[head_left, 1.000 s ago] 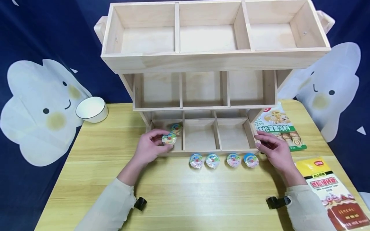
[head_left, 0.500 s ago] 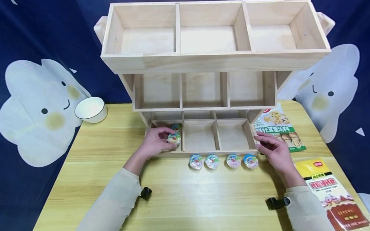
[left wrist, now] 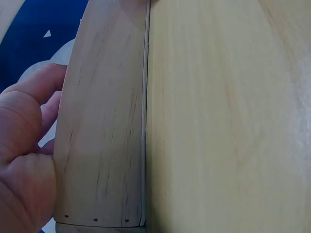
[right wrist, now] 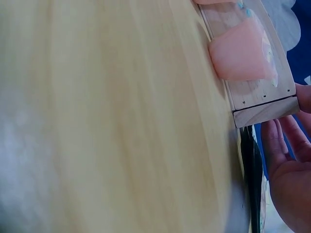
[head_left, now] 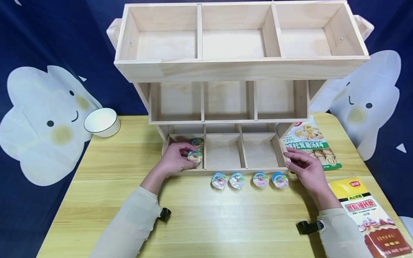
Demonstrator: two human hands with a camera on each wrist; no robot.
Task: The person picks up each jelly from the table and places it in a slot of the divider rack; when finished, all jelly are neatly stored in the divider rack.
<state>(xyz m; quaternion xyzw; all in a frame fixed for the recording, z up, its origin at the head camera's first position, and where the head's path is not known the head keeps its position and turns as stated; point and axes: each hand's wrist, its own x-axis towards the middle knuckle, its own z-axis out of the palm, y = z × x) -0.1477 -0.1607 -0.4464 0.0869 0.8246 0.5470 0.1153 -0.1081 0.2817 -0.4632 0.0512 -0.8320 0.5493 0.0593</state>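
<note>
White bowl: on the table, well apart from your hands; little risk likely.
Left hand: your fingers are drawn narrow, pinching one jelly cup. Letting go unevenly could tip it.
Held jelly cup: in the left compartment of the bottom tray, in front of a rear jelly cup. You cannot tell whether its base touches the compartment floor; released high, it might drop askew. Pushed backward, it could jostle the rear one.
Jelly cup row: four on the table, just in front of the tray. If the tray slid forward, it could shove them.
Right hand: your thumb and fingers curl at the tray's right end, holding it. A tug here might cause that slide.
Yellow-topped packet: beside your right sleeve, which could drag it.
</note>
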